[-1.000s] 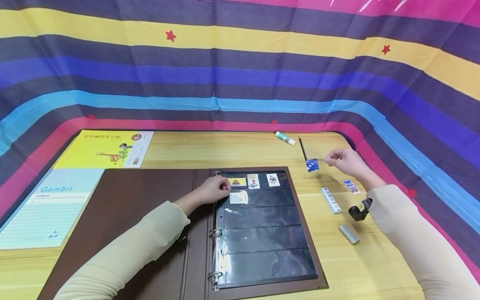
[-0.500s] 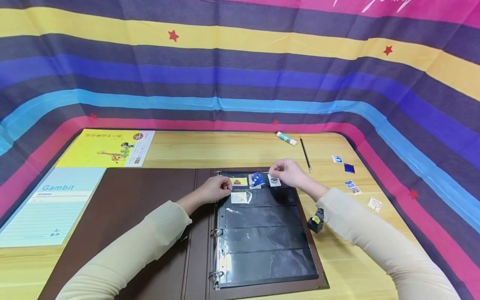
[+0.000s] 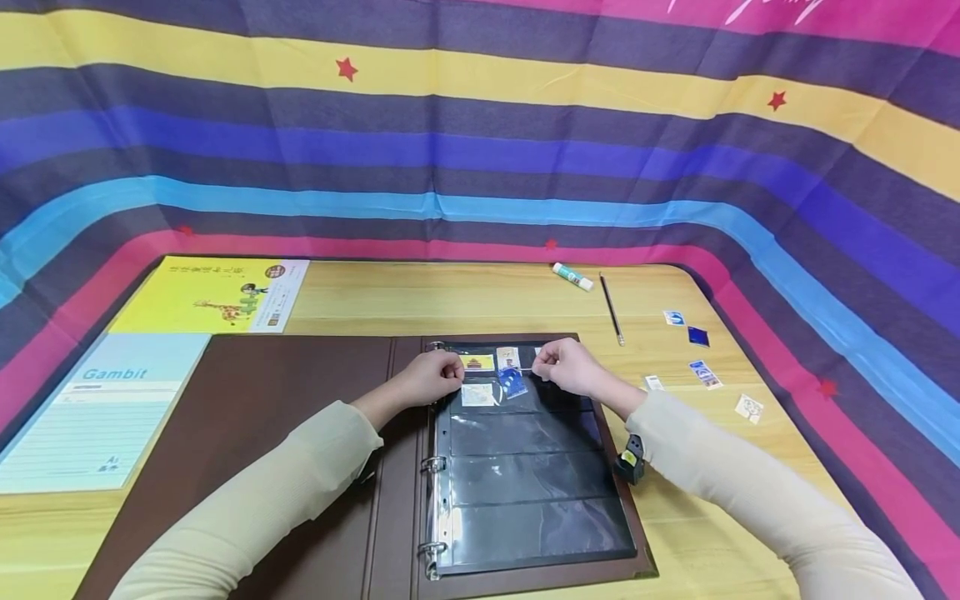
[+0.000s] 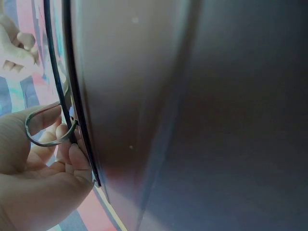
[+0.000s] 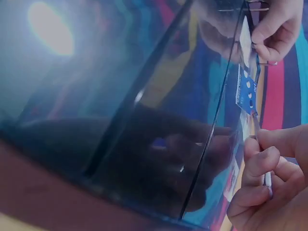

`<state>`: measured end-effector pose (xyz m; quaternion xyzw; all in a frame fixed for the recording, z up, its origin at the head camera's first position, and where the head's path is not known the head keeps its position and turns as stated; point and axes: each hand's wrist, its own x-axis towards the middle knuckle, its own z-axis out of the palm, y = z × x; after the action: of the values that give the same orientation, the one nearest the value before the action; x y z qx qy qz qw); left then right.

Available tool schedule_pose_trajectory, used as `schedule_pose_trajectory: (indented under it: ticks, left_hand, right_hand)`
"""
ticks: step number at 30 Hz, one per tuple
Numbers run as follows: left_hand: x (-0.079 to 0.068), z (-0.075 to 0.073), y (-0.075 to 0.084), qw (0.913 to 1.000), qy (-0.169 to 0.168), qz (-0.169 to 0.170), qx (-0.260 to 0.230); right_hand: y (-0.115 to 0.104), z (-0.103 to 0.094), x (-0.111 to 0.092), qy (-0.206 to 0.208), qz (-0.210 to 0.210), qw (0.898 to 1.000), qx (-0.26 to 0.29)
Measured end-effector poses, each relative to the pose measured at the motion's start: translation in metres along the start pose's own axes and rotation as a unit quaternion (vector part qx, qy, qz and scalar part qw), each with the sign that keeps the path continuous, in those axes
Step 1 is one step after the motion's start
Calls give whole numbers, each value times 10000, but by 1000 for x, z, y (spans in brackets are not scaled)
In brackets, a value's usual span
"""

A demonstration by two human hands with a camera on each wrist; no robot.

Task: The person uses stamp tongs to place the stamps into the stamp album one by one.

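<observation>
A brown ring-binder stamp album [image 3: 292,433] lies spread on the table, with a black pocket page [image 3: 532,479] on its right side. My left hand [image 3: 427,379] pinches the page's inner edge near the top ring [image 4: 50,139]. My right hand [image 3: 573,367] holds slim metal tweezers [image 3: 526,370], whose tips grip a blue stamp [image 3: 513,383] at the second pocket row. In the right wrist view the blue stamp [image 5: 246,91] stands tilted close to the pocket strip. A yellow stamp [image 3: 477,362] and a white stamp [image 3: 477,395] sit in the rows beside my left fingertips.
Loose stamps, among them a dark blue one [image 3: 698,336] and a pale one [image 3: 749,408], lie to the right. A pencil [image 3: 611,308] and glue stick [image 3: 572,277] are at the back. A yellow book [image 3: 202,296] and pale notebook [image 3: 105,417] flank the album's left. Striped cloth hangs behind.
My right hand has carried the blue stamp in the tweezers leftward from the table to the page, then lowered it from the top row to the second. My left hand has stayed in place.
</observation>
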<state>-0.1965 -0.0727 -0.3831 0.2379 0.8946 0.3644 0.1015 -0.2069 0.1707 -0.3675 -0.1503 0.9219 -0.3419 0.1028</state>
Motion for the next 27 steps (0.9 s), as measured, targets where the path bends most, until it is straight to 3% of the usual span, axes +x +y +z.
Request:
schedule_pose_trajectory:
  ticks: [7,11,20,27]
  left_hand:
    - [-1,0,0,10000,-9,-28,-21]
    - [-1,0,0,10000,-15,-58,-38]
    - [0,1,1,9999,-19,-101,-16]
    - [-1,0,3,9999,11,-132,0]
  right_hand:
    - [-3,-8,-1,200,-700,9900,-1209]
    - [-8,-8,4,201,-1010,9825,-1552]
    - [-9,-4,8,-92,-750,9837,-1633]
    - [-6,-6,7,-369,-783,9830,-1620]
